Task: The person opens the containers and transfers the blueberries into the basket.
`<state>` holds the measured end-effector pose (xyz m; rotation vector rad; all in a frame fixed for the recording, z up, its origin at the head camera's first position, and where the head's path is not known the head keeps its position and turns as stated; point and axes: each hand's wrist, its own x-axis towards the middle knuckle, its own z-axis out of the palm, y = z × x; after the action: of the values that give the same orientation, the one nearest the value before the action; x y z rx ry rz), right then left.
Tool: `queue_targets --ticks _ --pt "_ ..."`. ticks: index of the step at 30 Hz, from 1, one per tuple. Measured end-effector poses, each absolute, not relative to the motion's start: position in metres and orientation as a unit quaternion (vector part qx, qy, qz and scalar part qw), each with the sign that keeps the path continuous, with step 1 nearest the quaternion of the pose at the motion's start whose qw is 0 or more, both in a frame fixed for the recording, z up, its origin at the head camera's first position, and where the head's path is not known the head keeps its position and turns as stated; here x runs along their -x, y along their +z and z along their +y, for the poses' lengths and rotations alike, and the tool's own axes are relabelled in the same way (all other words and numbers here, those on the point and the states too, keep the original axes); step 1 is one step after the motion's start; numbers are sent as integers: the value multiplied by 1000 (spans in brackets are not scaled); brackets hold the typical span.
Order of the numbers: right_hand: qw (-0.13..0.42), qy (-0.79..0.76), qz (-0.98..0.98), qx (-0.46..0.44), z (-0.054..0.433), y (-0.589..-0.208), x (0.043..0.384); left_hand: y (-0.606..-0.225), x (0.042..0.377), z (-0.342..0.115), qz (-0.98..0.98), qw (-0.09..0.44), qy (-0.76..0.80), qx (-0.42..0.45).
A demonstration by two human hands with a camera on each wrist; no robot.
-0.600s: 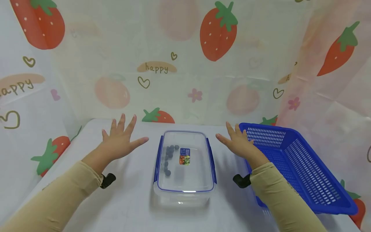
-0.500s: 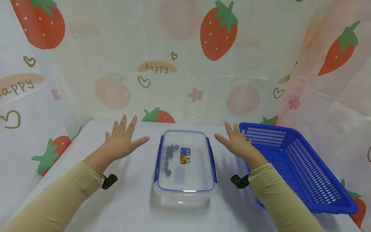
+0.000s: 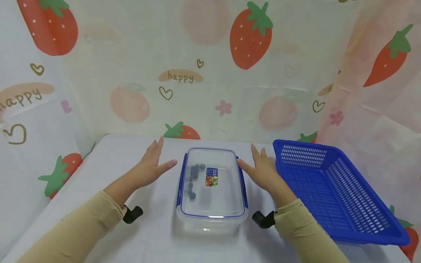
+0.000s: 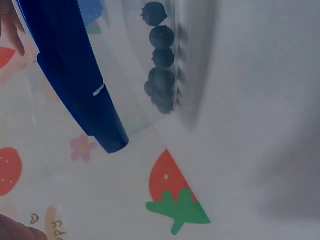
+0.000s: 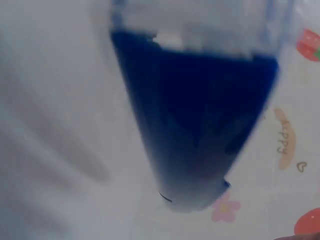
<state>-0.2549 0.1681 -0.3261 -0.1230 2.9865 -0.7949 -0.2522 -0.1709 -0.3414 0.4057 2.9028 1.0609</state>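
A clear lidded food container (image 3: 217,197) with blue side clips stands on the white table between the two hands. Through its lid several blueberries (image 3: 192,196) show along the left side; the left wrist view shows these blueberries (image 4: 162,37) behind the clear wall, near a blue clip (image 4: 75,75). My left hand (image 3: 146,170) hovers left of the container, fingers extended and thumb toward it, holding nothing. On the other side my right hand (image 3: 263,173) has its fingers spread, its thumb tip by the right clip; contact cannot be told. In the right wrist view the blue clip (image 5: 195,105) looms blurred.
A blue perforated plastic basket (image 3: 335,197) stands at the right of the table (image 3: 148,241), just beyond the right hand. A cloth backdrop (image 3: 204,106) printed with strawberries rises behind and at both sides.
Both hands have moved inward and a little lower, toward the container's sides. The view has shifted slightly. Container, blueberries and basket stay where they were.
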Motion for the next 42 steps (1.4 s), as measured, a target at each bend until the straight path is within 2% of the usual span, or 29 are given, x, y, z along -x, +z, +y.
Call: queue_targets --ticks 7,27,42 --pt "23 -316 947 46 163 -346 250 -352 247 -160 911 20 393 -128" --pt "17 -471 881 47 169 -397 248 -388 237 -143 840 119 525 -69" --pt "-3 -576 816 58 167 -410 244 -399 236 -138 800 134 583 -57"
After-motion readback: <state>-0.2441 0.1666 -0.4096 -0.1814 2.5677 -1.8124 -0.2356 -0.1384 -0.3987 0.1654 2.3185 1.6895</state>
